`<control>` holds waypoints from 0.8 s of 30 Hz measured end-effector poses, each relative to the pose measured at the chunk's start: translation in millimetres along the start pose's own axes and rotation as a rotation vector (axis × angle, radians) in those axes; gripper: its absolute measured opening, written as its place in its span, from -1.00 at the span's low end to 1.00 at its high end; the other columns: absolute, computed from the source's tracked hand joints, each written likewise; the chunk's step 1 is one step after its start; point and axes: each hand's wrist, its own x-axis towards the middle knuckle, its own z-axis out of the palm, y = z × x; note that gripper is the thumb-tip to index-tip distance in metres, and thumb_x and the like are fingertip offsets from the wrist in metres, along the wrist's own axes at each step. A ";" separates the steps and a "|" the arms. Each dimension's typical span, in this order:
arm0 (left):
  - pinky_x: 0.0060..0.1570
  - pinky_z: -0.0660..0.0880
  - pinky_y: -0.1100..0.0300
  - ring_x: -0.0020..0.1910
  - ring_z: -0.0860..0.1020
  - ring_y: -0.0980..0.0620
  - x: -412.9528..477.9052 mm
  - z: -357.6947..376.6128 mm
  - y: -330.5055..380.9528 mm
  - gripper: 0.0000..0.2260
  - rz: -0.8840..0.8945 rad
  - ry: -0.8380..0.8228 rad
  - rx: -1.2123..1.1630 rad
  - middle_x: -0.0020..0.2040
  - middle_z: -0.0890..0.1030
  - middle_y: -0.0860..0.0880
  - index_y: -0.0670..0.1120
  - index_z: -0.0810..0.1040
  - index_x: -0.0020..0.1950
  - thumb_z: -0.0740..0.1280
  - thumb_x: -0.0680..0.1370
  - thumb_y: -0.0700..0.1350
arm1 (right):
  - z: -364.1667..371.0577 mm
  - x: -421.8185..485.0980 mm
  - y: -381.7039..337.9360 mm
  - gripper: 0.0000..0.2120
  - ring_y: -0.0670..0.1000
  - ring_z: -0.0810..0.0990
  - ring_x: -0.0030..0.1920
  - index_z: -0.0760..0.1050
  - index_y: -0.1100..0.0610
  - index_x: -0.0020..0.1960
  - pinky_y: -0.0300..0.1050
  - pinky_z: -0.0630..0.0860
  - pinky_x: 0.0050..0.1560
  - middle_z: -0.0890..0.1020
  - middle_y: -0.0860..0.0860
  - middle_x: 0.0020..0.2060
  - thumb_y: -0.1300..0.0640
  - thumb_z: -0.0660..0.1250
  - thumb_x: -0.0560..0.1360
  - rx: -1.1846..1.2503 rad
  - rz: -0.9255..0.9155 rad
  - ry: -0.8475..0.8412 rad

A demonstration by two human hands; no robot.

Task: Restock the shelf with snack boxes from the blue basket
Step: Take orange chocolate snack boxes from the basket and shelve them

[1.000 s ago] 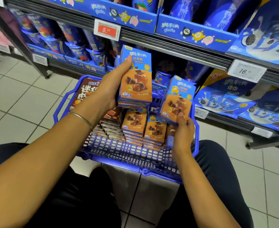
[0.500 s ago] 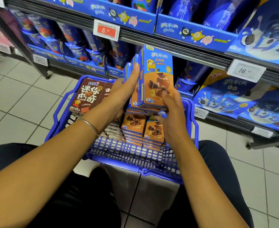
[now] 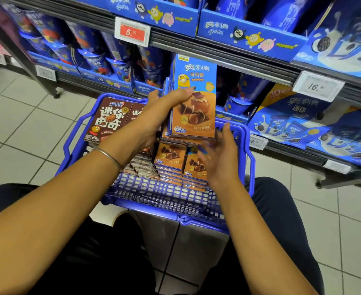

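With the left hand, grips a small upright stack of flat blue-and-orange cardboard snack boxes, thumb across the front face, fingers round the back. With the right hand, holds nothing, fingers loose and spread just under the stack's lower corner, too blurred to tell whether touching. Holds the stack above the far half of the blue plastic mesh basket, short of the dark metal shelf beyond the basket's far rim. Risks fanning the stack or dropping a rear box into the basket, since pinched one-handed across several slick faces. Could also knock the blue cups beyond the basket's far-left corner on the way in. Shows a glossy front: blue upper band with white lettering and a yellow cartoon figure, orange lower half with chocolate cones. Leaves more matching boxes stacked inside the basket, beside brown boxes at its left.
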 end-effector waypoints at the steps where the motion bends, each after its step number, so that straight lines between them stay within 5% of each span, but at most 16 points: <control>1: 0.28 0.61 -0.19 0.10 0.76 -0.16 0.7 1.4 0.3 0.07 0.005 -0.012 -0.004 0.25 0.72 -0.13 -0.09 0.09 0.70 0.60 0.37 0.16 | -7.7 3.5 8.9 -0.47 0.03 0.60 0.25 0.49 0.12 0.37 0.02 0.44 0.33 0.63 0.07 0.26 -0.24 0.20 0.61 0.060 0.143 0.097; 5: 0.30 0.60 -0.20 0.14 0.74 -0.20 4.3 4.0 -1.6 0.03 -0.009 -0.024 -0.005 0.29 0.70 -0.17 -0.12 0.12 0.71 0.59 0.41 0.17 | -36.3 7.6 50.1 -0.66 0.02 0.55 0.13 0.54 0.05 0.16 -0.03 0.40 0.22 0.63 0.04 0.09 -0.18 0.29 0.56 0.120 0.523 0.302; 10: 0.01 0.69 -0.04 0.08 0.76 -0.19 -1.1 8.1 -3.4 -0.13 -0.007 -0.044 0.004 0.15 0.76 -0.15 -0.14 0.26 0.60 0.58 0.45 0.14 | -47.6 15.5 73.6 -0.52 0.11 0.70 -0.33 0.58 0.11 -0.06 -0.09 0.53 -0.26 0.72 0.07 -0.30 -0.33 0.31 0.48 0.193 0.631 0.388; 13: -0.19 0.69 0.09 0.00 0.78 -0.13 -3.8 7.9 -6.7 -0.17 -0.024 -0.023 0.001 0.08 0.78 -0.07 -0.08 0.22 0.57 0.59 0.47 0.13 | -53.0 26.1 84.2 -0.43 0.21 0.69 -0.09 0.59 0.11 0.01 0.14 0.55 0.00 0.71 0.15 -0.10 -0.41 0.34 0.41 0.275 0.630 0.401; 15: -0.19 0.68 0.08 -0.02 0.78 -0.12 -3.9 7.6 -9.5 -0.08 -0.033 -0.017 0.006 0.11 0.78 -0.07 -0.08 0.16 0.61 0.61 0.45 0.14 | -56.4 33.0 90.1 -0.42 0.23 0.69 -0.11 0.58 0.12 0.03 0.17 0.55 -0.10 0.70 0.19 -0.11 -0.40 0.38 0.38 0.336 0.611 0.391; 19: 0.13 0.65 -0.06 0.03 0.77 -0.10 -2.9 7.2 -11.3 0.18 -0.025 -0.029 0.031 0.26 0.72 -0.09 0.00 0.01 0.70 0.65 0.30 0.24 | -60.9 42.3 94.3 -0.44 0.32 0.71 -0.31 0.56 0.13 0.11 0.26 0.60 -0.36 0.72 0.24 -0.26 -0.33 0.41 0.39 0.478 0.573 0.319; 24: 0.24 0.63 -0.15 0.05 0.77 -0.11 -2.3 4.6 -13.2 0.24 -0.014 -0.021 0.021 0.26 0.72 -0.07 0.01 0.02 0.70 0.65 0.21 0.26 | -54.1 37.8 92.5 -0.49 0.20 0.70 -0.04 0.63 0.05 0.10 0.19 0.58 -0.12 0.75 0.14 -0.21 -0.34 0.39 0.39 0.491 0.494 0.371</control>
